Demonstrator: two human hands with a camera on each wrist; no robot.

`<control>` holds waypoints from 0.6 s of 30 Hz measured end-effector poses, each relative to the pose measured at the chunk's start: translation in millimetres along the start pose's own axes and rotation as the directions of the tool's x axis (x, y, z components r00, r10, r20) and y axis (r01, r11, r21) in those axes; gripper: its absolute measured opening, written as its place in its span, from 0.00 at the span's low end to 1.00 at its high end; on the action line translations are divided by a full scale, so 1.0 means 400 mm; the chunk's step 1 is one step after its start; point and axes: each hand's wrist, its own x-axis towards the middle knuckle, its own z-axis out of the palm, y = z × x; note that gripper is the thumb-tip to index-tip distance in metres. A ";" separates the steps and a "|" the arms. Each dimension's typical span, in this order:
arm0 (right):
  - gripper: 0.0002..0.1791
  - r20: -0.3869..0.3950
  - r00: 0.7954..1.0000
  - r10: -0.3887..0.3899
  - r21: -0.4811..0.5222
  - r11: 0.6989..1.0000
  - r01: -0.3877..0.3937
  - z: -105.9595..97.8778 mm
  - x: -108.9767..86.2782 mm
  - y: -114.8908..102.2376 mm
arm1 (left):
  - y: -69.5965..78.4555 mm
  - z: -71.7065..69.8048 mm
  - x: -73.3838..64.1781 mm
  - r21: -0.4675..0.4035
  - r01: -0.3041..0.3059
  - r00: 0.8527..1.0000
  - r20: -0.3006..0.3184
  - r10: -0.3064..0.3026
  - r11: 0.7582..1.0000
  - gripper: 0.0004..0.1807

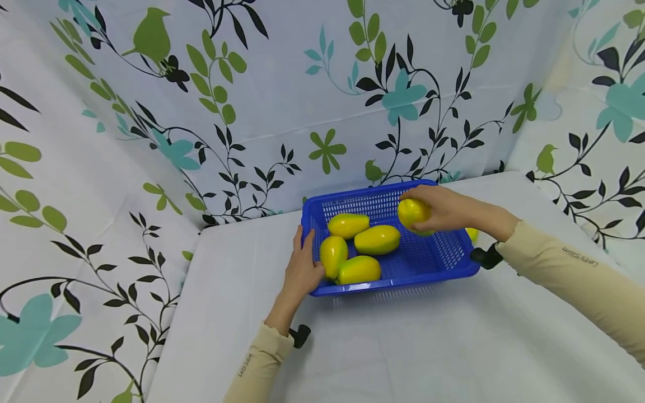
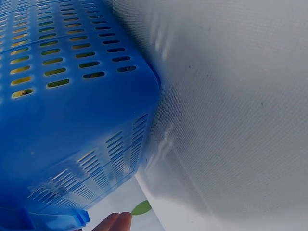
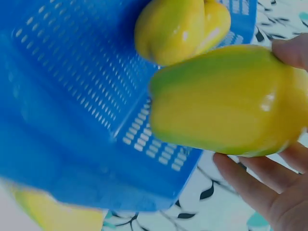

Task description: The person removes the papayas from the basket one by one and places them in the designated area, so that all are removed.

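A blue plastic basket (image 1: 413, 274) with slotted walls stands on the white-covered table. Inside its left half lie several yellow-green papayas (image 1: 377, 240). My right hand (image 1: 440, 208) grips another papaya (image 3: 221, 103) above the basket's right half, thumb on one side and fingers on the other in the right wrist view. At the basket's left end, my left hand (image 1: 300, 271) holds the rim. Only the fingertips (image 2: 120, 222) of that hand show in the left wrist view, beside the basket's outer wall (image 2: 72, 115).
One more papaya (image 1: 472, 234) lies outside the basket to the right, mostly hidden behind the wall and my right arm. Patterned cloth (image 1: 272, 84) hangs behind the table and at both sides. White cloth (image 1: 383, 347) covers the table in front.
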 end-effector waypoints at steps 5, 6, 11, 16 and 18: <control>0.34 -0.139 0.990 -0.004 0.001 1.000 0.004 -0.029 -0.034 0.032 | -0.004 0.004 0.000 0.012 -0.002 1.000 0.000 0.002 1.000 0.43; 0.34 -0.167 0.986 -0.003 0.005 1.000 0.004 -0.035 -0.041 0.038 | -0.005 0.005 0.001 0.013 -0.003 1.000 0.000 0.003 1.000 0.43; 0.35 -0.284 0.959 0.020 0.024 1.000 -0.013 -0.065 -0.080 0.063 | -0.007 0.008 0.002 0.021 0.003 1.000 0.010 -0.004 1.000 0.43; 0.36 -0.369 0.929 0.036 0.001 0.999 -0.039 -0.087 -0.111 0.090 | -0.008 0.007 0.004 0.024 0.001 1.000 0.005 -0.001 1.000 0.43; 0.36 -0.384 0.922 0.055 -0.007 0.998 -0.062 -0.089 -0.121 0.105 | -0.008 0.007 0.005 0.023 -0.002 1.000 0.002 0.002 1.000 0.43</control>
